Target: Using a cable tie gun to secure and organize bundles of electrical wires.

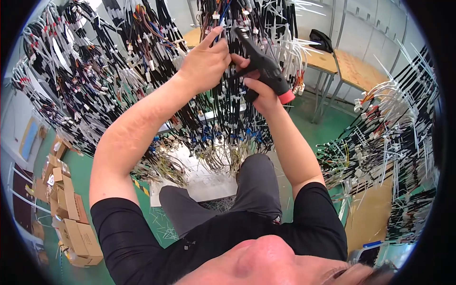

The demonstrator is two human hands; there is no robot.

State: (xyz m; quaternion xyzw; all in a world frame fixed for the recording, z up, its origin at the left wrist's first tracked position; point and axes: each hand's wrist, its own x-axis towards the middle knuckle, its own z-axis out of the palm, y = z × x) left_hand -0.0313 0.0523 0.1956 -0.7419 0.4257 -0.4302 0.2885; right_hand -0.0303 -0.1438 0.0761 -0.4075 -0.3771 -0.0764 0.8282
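My left hand (207,64) is raised at the top middle, its fingers curled at a hanging wire harness (232,99) with the index fingertip beside a small white connector. My right hand (261,94) grips a black cable tie gun (266,69) with a red rear end. The gun's narrow nose tilts up and to the left, close to my left fingertips among the wires. The exact spot where the nose meets the harness is hard to make out. Some of my left fingers are hidden behind the hand.
Dense bundles of wire harnesses (76,71) hang across the left. Another hanging mass of wires (389,133) is at the right. Wooden tables (356,71) stand at the back right, one with a black bag (321,40). Cardboard boxes (78,237) sit at the lower left.
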